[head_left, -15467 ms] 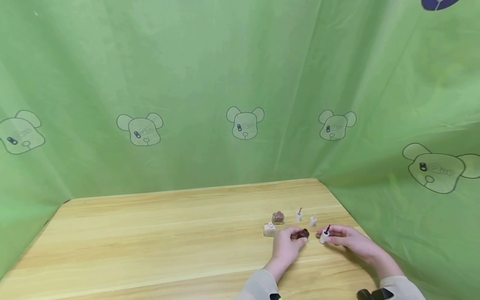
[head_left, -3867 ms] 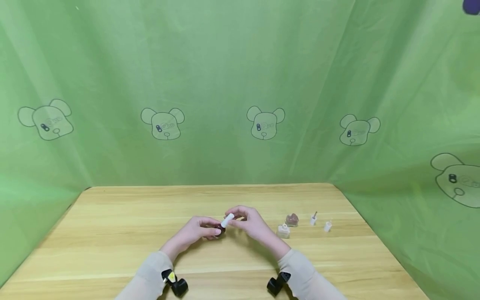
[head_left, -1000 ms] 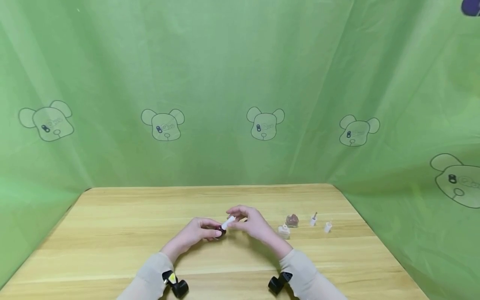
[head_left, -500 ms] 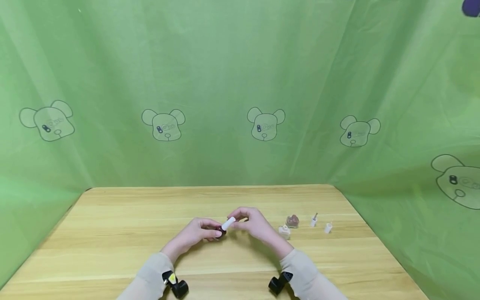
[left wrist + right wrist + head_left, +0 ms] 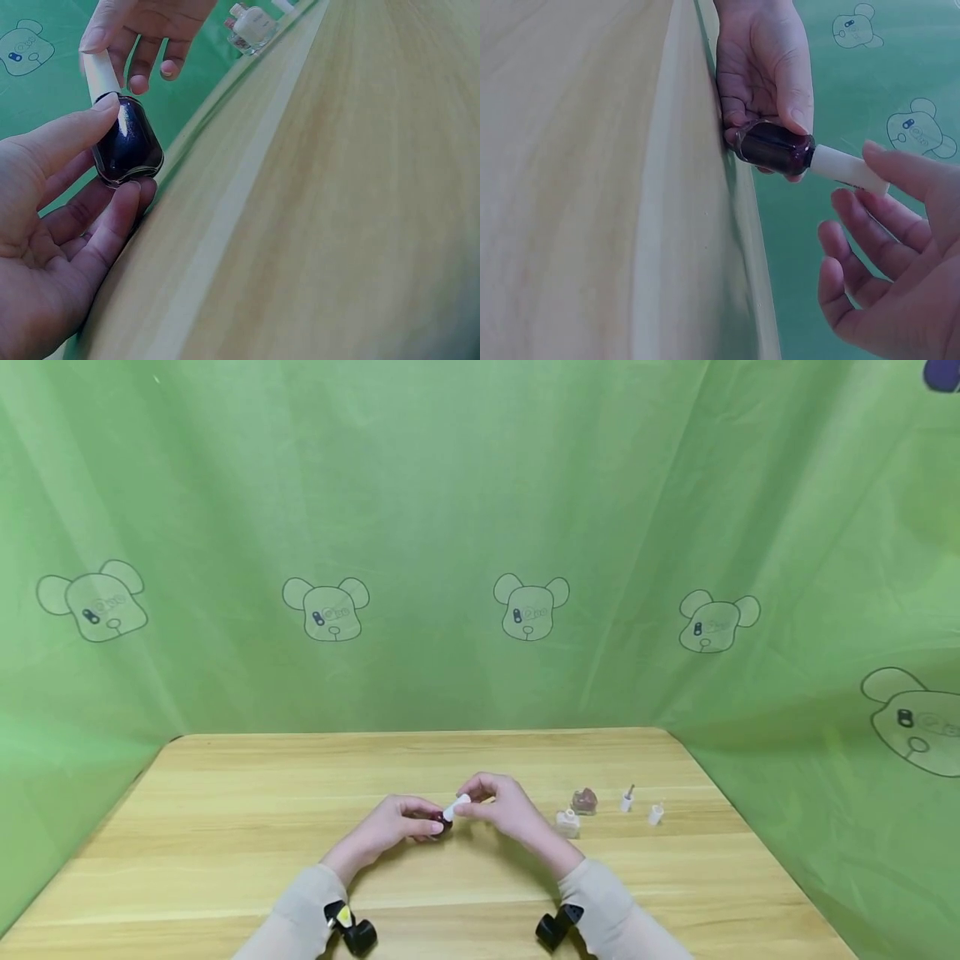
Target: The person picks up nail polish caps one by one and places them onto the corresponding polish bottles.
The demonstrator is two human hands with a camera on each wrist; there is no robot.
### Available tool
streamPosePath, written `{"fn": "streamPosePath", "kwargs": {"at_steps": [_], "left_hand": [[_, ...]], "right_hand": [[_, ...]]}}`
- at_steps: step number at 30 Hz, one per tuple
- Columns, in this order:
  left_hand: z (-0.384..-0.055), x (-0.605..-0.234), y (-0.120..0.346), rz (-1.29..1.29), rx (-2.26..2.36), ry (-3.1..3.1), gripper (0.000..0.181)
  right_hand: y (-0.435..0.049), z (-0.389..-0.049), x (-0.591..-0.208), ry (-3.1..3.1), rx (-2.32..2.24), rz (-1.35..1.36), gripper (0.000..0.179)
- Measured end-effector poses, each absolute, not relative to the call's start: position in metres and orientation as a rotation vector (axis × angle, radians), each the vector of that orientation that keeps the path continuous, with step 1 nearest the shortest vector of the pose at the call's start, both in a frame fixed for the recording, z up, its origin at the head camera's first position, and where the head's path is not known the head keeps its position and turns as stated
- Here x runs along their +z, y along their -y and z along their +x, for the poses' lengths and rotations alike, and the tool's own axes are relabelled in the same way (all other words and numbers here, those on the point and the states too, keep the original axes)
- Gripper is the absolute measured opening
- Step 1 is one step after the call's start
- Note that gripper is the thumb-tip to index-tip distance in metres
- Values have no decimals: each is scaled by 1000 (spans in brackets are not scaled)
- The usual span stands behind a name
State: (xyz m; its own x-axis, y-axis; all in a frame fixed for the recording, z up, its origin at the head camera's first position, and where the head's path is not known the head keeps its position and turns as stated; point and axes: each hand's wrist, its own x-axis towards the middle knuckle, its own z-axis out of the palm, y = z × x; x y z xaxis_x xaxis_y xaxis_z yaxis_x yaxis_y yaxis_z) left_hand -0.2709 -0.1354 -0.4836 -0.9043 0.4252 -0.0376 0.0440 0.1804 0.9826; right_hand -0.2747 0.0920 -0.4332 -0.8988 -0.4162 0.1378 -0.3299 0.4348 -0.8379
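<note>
My left hand (image 5: 392, 821) grips a dark red nail polish bottle (image 5: 129, 146) by its sides, tilted above the table. The bottle's white cap (image 5: 847, 169) sits at its neck, where a short dark band shows between cap and glass. Thumb and fingers of my right hand (image 5: 506, 810) pinch this cap near its far end; the remaining fingers are loosely bent, touching nothing. Whatever brush the cap has is hidden. To the right stand an uncapped whitish nail polish bottle (image 5: 567, 825) and, just behind it, a pinkish-brown one (image 5: 585, 802).
Two white brush caps stand on the table right of the bottles: one (image 5: 627, 800) with a brownish brush pointing up, the other (image 5: 656, 814) farther right. The wooden table (image 5: 262, 827) ends at a green curtain (image 5: 420, 527). A small black camera hangs at each wrist.
Since the oldest frame, both hands have moved left to mid-table, and the dark bottle and its brush cap, then apart, are together. Lately only the right fingers shift slightly on the cap.
</note>
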Motion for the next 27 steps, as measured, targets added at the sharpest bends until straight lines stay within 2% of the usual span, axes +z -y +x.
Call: {"fn": "streamPosePath", "kwargs": {"at_steps": [6,19,27], "left_hand": [[-272,-484,136,439,1780,-2145,39],[-271,-484,137,460,1775,-2148,38],[-269,-483,136,465,1770,-2160,38]], "right_hand": [[-96,-279,-438,-2460,-1502,-754,39],[-94,-279,-438,-2529,-1502,-626,23],[-90,-274,-437,-2635,-1501,-566,22]]}}
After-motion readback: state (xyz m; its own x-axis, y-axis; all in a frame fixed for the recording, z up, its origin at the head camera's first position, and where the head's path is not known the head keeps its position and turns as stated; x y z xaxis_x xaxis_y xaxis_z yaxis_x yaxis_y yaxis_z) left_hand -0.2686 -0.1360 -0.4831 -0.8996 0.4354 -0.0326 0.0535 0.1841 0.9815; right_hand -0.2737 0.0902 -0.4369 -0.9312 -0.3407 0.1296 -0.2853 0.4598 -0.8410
